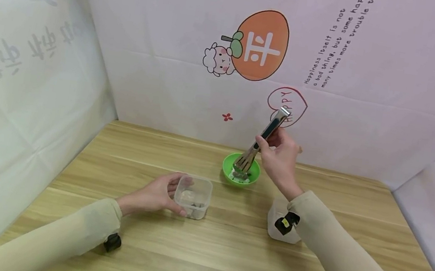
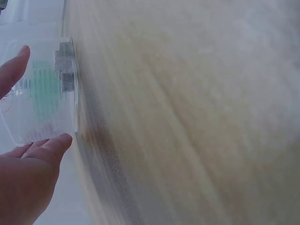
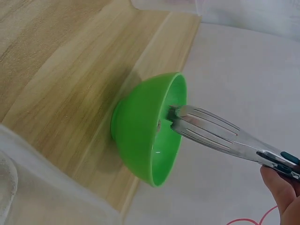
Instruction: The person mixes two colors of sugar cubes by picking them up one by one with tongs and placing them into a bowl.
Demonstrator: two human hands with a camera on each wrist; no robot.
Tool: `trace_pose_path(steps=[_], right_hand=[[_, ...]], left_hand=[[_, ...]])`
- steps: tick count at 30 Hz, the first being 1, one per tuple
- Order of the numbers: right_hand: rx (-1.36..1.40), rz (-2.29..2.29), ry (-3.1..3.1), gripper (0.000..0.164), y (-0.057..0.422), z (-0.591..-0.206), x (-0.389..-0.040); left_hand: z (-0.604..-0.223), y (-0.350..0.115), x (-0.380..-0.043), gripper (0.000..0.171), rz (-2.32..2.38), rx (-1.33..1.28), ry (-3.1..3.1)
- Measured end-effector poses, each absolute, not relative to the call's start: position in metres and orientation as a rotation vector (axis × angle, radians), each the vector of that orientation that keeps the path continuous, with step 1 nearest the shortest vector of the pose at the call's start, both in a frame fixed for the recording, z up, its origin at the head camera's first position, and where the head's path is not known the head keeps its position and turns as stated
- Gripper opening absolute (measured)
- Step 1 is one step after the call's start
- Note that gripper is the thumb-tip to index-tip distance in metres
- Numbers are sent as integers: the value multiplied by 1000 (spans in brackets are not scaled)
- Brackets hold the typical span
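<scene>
My left hand (image 1: 156,193) holds a clear square plastic container (image 1: 208,199) on the table, thumb on the near side and fingers behind it. A few small grey cubes (image 2: 67,70) show through its wall. With my right hand (image 1: 281,161) I grip metal tongs (image 1: 273,126) with dark handle inserts, tilted downward. Their slotted ends reach into a green bowl (image 3: 136,126), where small white and grey cubes (image 1: 238,176) lie. A dark bit shows right at the tongs' tips (image 3: 172,113) in the right wrist view; I cannot tell whether they pinch it.
A second translucent container (image 1: 274,228) stands to the right, partly covered by my right wrist and its black camera. The wooden table (image 1: 224,258) ends at a white printed cloth (image 1: 174,87) just behind the bowl. More cloth hangs at both sides.
</scene>
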State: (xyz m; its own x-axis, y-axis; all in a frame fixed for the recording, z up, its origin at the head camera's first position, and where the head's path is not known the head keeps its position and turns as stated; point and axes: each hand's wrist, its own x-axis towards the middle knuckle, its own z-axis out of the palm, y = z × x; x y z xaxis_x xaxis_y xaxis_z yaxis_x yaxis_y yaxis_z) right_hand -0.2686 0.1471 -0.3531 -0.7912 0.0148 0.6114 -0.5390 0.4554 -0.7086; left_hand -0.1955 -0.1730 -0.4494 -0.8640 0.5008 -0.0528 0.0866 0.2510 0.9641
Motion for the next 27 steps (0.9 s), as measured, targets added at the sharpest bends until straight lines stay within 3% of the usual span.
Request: trace_pose_path(steps=[9, 21, 27], right_hand=[[431, 1364, -2122, 14, 144, -345, -261], [684, 1523, -2038, 19, 99, -339, -209], [780, 1556, -2096, 17, 75, -355, -195]], left_hand=[[-450, -172, -195, 97, 1647, 541, 2179], [-449, -173, -194, 98, 1655, 521, 2172], [-451, -174, -196, 99, 1638, 536, 2197]])
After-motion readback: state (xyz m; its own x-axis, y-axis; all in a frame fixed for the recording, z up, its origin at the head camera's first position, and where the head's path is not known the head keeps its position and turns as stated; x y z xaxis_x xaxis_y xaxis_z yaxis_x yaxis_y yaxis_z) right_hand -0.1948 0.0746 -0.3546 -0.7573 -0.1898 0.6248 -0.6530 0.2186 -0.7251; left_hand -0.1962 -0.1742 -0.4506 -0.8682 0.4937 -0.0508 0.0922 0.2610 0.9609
